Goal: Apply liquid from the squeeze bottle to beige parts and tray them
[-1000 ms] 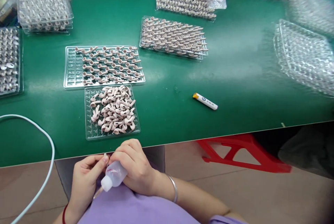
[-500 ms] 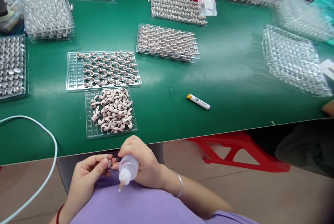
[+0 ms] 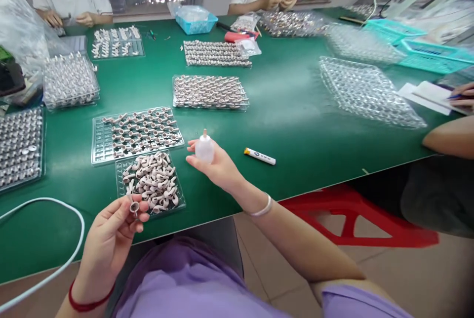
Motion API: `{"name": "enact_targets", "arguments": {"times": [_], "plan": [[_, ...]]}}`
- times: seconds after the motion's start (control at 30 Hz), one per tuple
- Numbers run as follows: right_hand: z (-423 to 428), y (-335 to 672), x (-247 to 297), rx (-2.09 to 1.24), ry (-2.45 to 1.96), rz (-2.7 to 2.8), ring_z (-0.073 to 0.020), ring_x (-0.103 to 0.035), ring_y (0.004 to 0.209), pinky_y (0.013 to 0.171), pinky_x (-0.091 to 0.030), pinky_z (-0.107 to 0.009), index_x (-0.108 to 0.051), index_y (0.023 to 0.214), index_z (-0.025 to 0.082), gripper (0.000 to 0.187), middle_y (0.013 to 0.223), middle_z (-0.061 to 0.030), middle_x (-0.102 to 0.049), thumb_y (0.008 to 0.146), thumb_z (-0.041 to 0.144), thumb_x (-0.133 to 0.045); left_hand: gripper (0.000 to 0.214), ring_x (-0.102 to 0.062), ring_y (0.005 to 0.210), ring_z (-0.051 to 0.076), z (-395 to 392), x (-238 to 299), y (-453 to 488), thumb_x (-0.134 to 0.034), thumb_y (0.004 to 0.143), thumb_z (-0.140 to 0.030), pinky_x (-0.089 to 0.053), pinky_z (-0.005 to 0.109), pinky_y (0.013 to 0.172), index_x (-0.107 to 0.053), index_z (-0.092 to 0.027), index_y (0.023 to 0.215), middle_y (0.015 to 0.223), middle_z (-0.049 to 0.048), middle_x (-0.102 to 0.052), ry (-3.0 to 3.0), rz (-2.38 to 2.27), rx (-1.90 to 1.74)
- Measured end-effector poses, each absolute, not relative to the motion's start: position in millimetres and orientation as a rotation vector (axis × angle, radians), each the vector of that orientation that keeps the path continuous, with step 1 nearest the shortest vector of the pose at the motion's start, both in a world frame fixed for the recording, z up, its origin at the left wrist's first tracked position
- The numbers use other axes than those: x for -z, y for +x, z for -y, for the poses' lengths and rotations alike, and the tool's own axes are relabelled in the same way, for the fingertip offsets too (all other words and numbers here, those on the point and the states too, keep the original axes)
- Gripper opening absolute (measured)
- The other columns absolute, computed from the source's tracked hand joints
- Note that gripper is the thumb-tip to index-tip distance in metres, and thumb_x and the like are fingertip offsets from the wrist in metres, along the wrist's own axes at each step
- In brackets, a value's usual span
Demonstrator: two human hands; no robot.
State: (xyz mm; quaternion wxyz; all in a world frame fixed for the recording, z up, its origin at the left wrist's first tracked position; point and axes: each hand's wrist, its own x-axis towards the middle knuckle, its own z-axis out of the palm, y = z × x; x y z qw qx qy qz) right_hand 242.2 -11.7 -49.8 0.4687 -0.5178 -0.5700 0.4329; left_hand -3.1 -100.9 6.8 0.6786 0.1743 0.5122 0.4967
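Surface: long green table (image 3: 303, 125), matt, front edge running across just ahead of the person. Tan tiled floor below, and a red stool (image 3: 355, 214) under the table's right end. Window with a grey curtain behind the far side.

People: two co-workers in white shirts sit at the far edge. A third person's forearm (image 3: 448, 138) rests at the right edge.

Hands: left hand (image 3: 111, 239) is raised near the table's front edge, thumb and forefinger pinching one small pink part (image 3: 134, 206). Right hand (image 3: 217, 162) is held over the table, fingers curled round a squeeze bottle (image 3: 204, 149), upright, nozzle up.

Counts:
- One loose-pile tray (image 3: 150, 184) of pink parts, just behind the left hand
- One row tray (image 3: 137, 133) touching its far edge, partly filled
- Two full trays (image 3: 209, 92) further back in the same line
- One stack of empty clear trays (image 3: 366, 93) to the right
- Three teal baskets (image 3: 392, 29), one far centre, two far right
- One white tube (image 3: 259, 156) with a yellow end, lying just right of the bottle hand
- One white cable (image 3: 55, 200) looping at the left

Wrists: red cord on the left, pale bangle on the right
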Motion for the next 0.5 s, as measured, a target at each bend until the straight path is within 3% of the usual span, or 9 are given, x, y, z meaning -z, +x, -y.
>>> {"name": "enact_targets", "arguments": {"times": [0.2, 0.5], "plan": [[-21.4, 238.1, 65.2, -1.063, -1.351, 1.399, -0.02, -0.061, 0.081, 0.075, -0.05, -0.035, -0.058, 0.098, 0.021, 0.044, 0.093, -0.0035, -0.066, 0.071, 0.052, -0.072, 0.041, -0.066, 0.056, 0.013, 91.6, -3.5, 4.3, -0.096, 0.046, -0.028, -0.052, 0.015, 0.045, -0.077, -0.01, 0.079, 0.069, 0.0081, -0.074, 0.323, -1.097, -1.131], [-23.1, 234.0, 63.6, -1.001, -1.28, 1.426, -0.0159, -0.057, 0.071, 0.065, -0.047, -0.029, -0.058, 0.093, 0.02, 0.039, 0.084, -0.0006, -0.063, 0.07, 0.048, -0.072, 0.04, -0.062, 0.053, 0.009, 65.5, -7.5, 12.3, -0.096, 0.045, -0.024, -0.051, 0.014, 0.045, -0.076, -0.011, 0.077, 0.067, 0.0051, -0.071, 0.384, -1.049, -1.09]]}}
